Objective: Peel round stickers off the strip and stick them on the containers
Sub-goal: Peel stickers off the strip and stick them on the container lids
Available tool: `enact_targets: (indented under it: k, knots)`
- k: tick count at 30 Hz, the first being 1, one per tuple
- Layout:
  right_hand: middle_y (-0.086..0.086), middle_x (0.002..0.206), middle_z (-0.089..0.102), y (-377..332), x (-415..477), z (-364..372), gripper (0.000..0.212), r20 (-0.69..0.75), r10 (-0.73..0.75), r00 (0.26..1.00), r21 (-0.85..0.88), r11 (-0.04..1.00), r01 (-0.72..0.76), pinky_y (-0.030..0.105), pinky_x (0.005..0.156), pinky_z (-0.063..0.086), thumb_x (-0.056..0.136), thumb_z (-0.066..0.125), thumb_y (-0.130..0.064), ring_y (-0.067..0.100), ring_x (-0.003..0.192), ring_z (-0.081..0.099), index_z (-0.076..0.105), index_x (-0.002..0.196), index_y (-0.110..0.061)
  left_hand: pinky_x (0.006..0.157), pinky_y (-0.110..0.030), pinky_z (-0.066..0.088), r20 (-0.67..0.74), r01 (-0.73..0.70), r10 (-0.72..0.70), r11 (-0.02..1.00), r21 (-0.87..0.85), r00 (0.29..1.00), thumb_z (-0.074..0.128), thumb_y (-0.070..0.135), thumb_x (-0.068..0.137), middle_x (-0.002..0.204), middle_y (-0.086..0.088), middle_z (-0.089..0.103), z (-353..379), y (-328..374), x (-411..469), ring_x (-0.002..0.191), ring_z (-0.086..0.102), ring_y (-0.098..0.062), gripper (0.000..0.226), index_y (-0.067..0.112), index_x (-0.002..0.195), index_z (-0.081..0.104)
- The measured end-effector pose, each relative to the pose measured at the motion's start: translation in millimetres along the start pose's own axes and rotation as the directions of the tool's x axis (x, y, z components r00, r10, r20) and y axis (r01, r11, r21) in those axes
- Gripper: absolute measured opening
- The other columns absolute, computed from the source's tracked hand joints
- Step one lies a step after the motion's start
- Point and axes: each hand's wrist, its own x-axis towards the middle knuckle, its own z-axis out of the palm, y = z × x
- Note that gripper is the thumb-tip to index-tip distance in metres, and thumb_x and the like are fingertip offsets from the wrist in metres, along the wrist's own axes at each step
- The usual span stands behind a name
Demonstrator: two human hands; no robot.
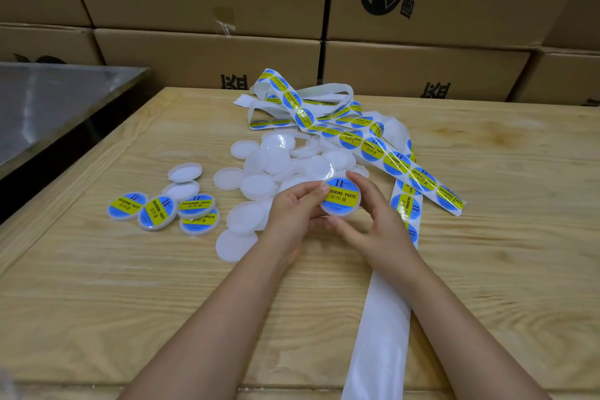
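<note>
Both my hands hold one white round container lid above the table, its top covered by a blue and yellow round sticker. My left hand grips its left edge, thumb at the sticker's rim. My right hand curls round its right and lower edge. A long white strip of stickers winds from the back of the table to my right forearm, and its bare peeled part runs toward me. A heap of plain white lids lies behind my hands. Several stickered lids lie to the left.
The work surface is a light wooden table with a raised border. A steel table stands at the left. Stacked cardboard boxes with black print form a wall behind the table.
</note>
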Motion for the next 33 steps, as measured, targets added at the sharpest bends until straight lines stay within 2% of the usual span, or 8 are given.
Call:
enact_targets:
  k: [5,8,10,13,20,24,27,33]
  knots:
    - [-0.014,0.120,0.057,0,2,-9,0.064,-0.140,0.010,0.990,-0.050,0.999,-0.017,0.005,0.091,0.034,0.083,0.069,-0.023,-0.008,0.113,0.049,0.036,0.136,-0.033,0.049,-0.021,0.051,-0.171,-0.198,0.218,0.972,0.124,0.961,0.056,0.009,0.091,0.070,0.003,0.068,0,16,4,0.058,0.062,-0.006,0.013,0.015,0.088,0.066]
    - [-0.001,0.107,0.065,13,6,-23,0.030,-0.301,0.093,0.949,-0.286,0.940,-0.183,0.018,0.078,0.037,0.090,0.058,-0.032,0.010,0.102,0.056,0.060,0.115,-0.014,0.065,-0.026,0.047,-0.217,-0.359,0.620,0.666,0.654,0.754,0.052,0.011,0.093,0.082,0.001,0.066,-32,35,10,0.070,0.057,-0.010,0.016,0.013,0.099,0.066]
    - [0.009,0.087,0.065,25,7,-30,0.031,-0.327,0.146,0.934,-0.382,0.883,-0.272,0.034,0.068,0.038,0.094,0.050,-0.033,0.028,0.088,0.057,0.063,0.095,-0.004,0.080,-0.033,0.041,-0.228,-0.216,0.762,0.433,0.875,0.606,0.048,0.010,0.092,0.097,-0.010,0.064,-66,48,14,0.083,0.055,-0.023,0.022,0.009,0.108,0.065]
    - [0.002,0.067,0.056,30,7,-31,0.029,-0.331,0.196,0.923,-0.365,0.875,-0.317,0.034,0.061,0.034,0.097,0.044,-0.029,0.027,0.074,0.052,0.059,0.080,-0.010,0.095,-0.036,0.032,-0.531,0.111,0.708,0.548,0.829,0.466,0.041,0.009,0.090,0.117,-0.016,0.057,-117,60,15,0.104,0.052,-0.032,0.032,0.012,0.115,0.061]
    - [0.007,0.079,0.070,33,9,-24,0.036,-0.305,0.205,0.930,-0.300,0.906,-0.298,0.039,0.074,0.048,0.097,0.042,-0.028,0.026,0.080,0.062,0.068,0.084,-0.008,0.106,-0.045,0.018,-0.732,0.511,0.537,0.527,0.680,0.420,0.045,0.017,0.090,0.128,-0.017,0.050,-145,55,14,0.123,0.039,-0.034,0.033,0.020,0.119,0.060]
    - [0.001,0.074,0.066,31,11,-23,0.032,-0.356,0.196,0.914,-0.254,0.921,-0.296,0.031,0.063,0.038,0.098,0.041,-0.020,0.023,0.077,0.060,0.067,0.084,-0.008,0.101,-0.041,0.021,-0.483,0.265,0.757,0.405,0.875,0.440,0.046,0.015,0.087,0.119,-0.011,0.057,-119,57,18,0.116,0.044,-0.031,0.031,0.017,0.114,0.062]
    - [0.020,0.076,0.063,31,12,-23,0.036,-0.384,0.158,0.910,-0.270,0.923,-0.274,0.037,0.067,0.044,0.098,0.039,-0.021,0.035,0.077,0.056,0.061,0.085,0.004,0.086,-0.036,0.028,-0.026,-0.128,0.874,0.100,0.987,0.485,0.052,0.003,0.080,0.096,-0.012,0.067,-76,46,19,0.094,0.059,-0.034,0.026,0.008,0.100,0.068]
    - [0.001,0.083,0.071,33,13,-21,0.040,-0.385,0.256,0.887,-0.095,0.945,-0.314,0.037,0.081,0.048,0.101,0.034,-0.034,0.022,0.088,0.063,0.066,0.089,-0.014,0.085,-0.038,0.043,0.641,-0.674,0.435,-0.100,0.732,0.632,0.058,0.011,0.084,0.091,-0.010,0.071,7,-8,3,0.089,0.065,-0.028,0.019,0.005,0.098,0.070]
